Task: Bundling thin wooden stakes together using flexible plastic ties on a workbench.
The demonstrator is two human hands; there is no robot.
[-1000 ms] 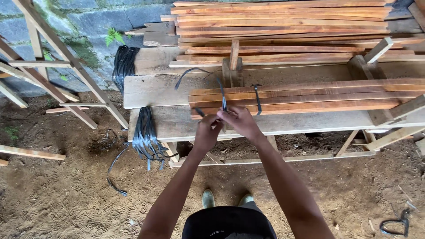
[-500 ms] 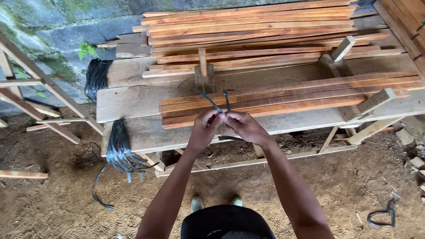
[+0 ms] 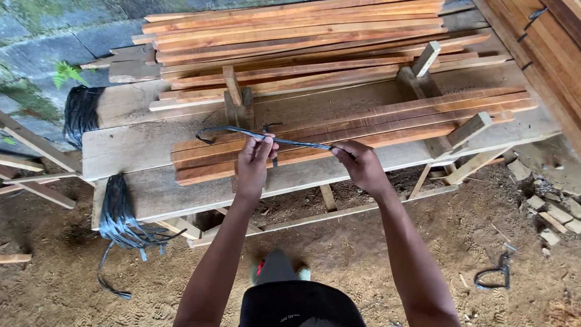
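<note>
At the far left, a bundle of dark strapping strips [image 3: 118, 212] hangs over the near edge of the surface [image 3: 139, 145], with a second dark bundle [image 3: 82, 112] draped over the end of a plank farther back. This placement likely keeps spare strips within reach of your station.

Right of these bundles, a stack of reddish wooden slats [image 3: 363, 124] lies lengthwise across the surface. The stack is seated between upright wooden stops [image 3: 239, 103], which appear to hold the slats square as a jig would.

Your left hand [image 3: 253, 163] is closed, pinching a dark strap [image 3: 266, 138] near its middle between fingers and thumb. The strap's free end curls out to the left above the slats. Your right hand [image 3: 362, 165] is closed around the other end of the same strap. Between both hands the strap runs nearly straight, just above the near side of the stack, which suggests you are holding it taut.

A larger pile of slats [image 3: 290, 36] rests beyond, on the far side. At the far right, on the dirt floor [image 3: 339, 254], a discarded strap loop [image 3: 493, 275] lies well apart from the surface.
</note>
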